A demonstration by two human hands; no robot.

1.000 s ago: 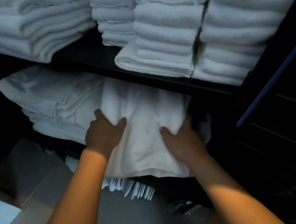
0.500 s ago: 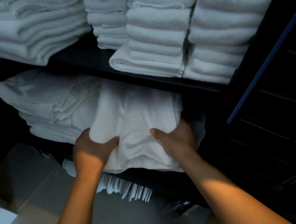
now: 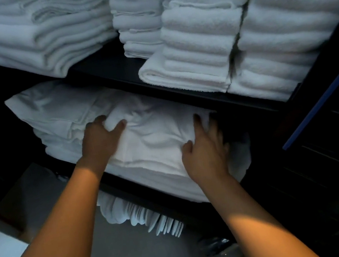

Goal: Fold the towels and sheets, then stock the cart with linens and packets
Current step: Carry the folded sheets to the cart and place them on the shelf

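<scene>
A folded white towel (image 3: pixel 155 144) lies on the middle shelf of a dark cart, at the shelf's right side. My left hand (image 3: pixel 101 141) is on its far left corner, thumb and fingers pinching a raised fold of the cloth. My right hand (image 3: pixel 206 147) lies flat on the towel's right edge, fingers straight and pointing into the shelf. Beside the towel on the left sits a stack of folded white sheets (image 3: pixel 54 111). The towel's front hangs slightly over the shelf's front lip.
The top shelf (image 3: pixel 110 71) carries stacks of folded white towels (image 3: pixel 200 34), with flatter linens (image 3: pixel 28 39) on the left. A row of several white packets (image 3: pixel 163 222) shows below. A blue-edged dark panel (image 3: pixel 326 99) stands at the right, grey floor (image 3: pixel 43 204) at the lower left.
Both hands have pushed the towel deeper into the middle shelf. My right hand let go of the front edge and now lies flat; my left hand slid up to the far corner.
</scene>
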